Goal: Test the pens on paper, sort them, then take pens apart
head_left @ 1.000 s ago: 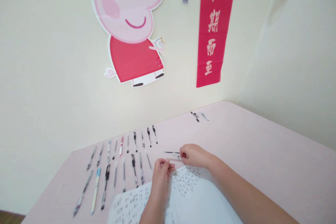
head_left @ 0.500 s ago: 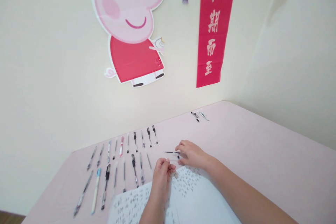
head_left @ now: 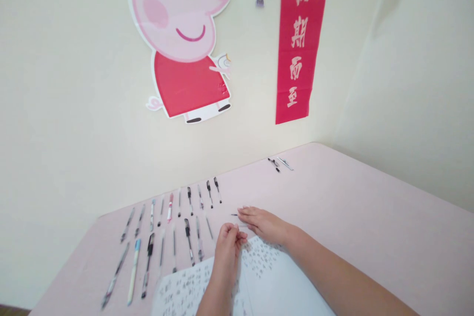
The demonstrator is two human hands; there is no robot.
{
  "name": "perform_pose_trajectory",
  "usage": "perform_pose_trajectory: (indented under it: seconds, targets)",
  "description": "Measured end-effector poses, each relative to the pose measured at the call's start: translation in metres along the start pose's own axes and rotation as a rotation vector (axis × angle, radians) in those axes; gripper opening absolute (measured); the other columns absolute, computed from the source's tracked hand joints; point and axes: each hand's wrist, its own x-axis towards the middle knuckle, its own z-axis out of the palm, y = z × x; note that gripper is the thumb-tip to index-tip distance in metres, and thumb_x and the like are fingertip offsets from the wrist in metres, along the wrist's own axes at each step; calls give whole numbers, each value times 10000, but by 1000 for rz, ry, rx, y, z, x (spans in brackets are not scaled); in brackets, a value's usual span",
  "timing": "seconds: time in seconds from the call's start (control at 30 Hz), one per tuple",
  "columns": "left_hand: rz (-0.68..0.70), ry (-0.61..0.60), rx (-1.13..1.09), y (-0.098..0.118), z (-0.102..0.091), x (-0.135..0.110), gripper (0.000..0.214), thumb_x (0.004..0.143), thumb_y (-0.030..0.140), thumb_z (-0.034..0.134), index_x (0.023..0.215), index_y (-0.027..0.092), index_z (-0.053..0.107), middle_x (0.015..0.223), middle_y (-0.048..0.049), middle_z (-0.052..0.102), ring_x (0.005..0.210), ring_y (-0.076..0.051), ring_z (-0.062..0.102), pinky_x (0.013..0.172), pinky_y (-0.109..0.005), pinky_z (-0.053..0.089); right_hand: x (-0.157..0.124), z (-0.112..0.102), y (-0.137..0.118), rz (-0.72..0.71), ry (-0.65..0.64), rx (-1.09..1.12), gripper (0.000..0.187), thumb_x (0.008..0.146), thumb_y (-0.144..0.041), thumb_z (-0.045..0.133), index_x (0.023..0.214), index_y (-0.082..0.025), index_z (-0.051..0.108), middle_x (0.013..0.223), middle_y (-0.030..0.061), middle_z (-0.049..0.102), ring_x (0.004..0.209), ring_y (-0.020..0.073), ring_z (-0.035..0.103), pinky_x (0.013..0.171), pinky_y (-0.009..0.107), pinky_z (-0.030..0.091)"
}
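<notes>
My left hand [head_left: 228, 243] is closed in a pinch at the top edge of an open notebook [head_left: 292, 281] with handwriting on its pages. A thin clear pen barrel [head_left: 243, 226] runs from its fingertips toward my right hand. Stretched flat, the fingers of my right hand [head_left: 261, 222] lie low over the table, just beyond the notebook. From under them pokes the dark tip of a pen refill [head_left: 234, 215]; the rest of it is hidden.
Two rows of pens lie on the left of the pink table, among them a black-capped pen [head_left: 148, 261], a blue-capped pen [head_left: 134, 272] and a red-and-white pen [head_left: 170, 207]. Small pen parts [head_left: 274, 164] lie near the wall, beside a silver piece [head_left: 285, 163].
My right hand has shifted left and flattened, its fingers now covering most of the refill and the small black part beside it. My left hand has stayed in place.
</notes>
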Motion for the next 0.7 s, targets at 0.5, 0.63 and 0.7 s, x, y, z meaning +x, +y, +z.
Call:
perform_pose_trajectory:
  seconds: [0.5,0.63,0.7]
  targets:
    - [-33,16,41,-1,-1,2,299,612,321,715,712,187,467,541,36,551,551,-100,551,550,-204,415,21,7,52,281,145,-96,508,814,-50,318,1300,-112,453,1370,119,416,1274,174,367,1082,376,250]
    - [-33,0,62,0,0,0,293,639,344,695,714,191,456,545,34,553,543,-101,546,555,-212,404,34,-5,88,458,187,-244,541,784,-3,299,1298,-79,448,1379,127,401,1276,173,363,1078,357,251]
    - [-35,-1,75,0,0,-1,273,661,340,675,716,192,453,550,31,555,545,-102,541,560,-217,401,40,-10,107,534,198,-297,549,772,6,306,1298,-68,447,1375,132,407,1272,180,370,1077,349,250]
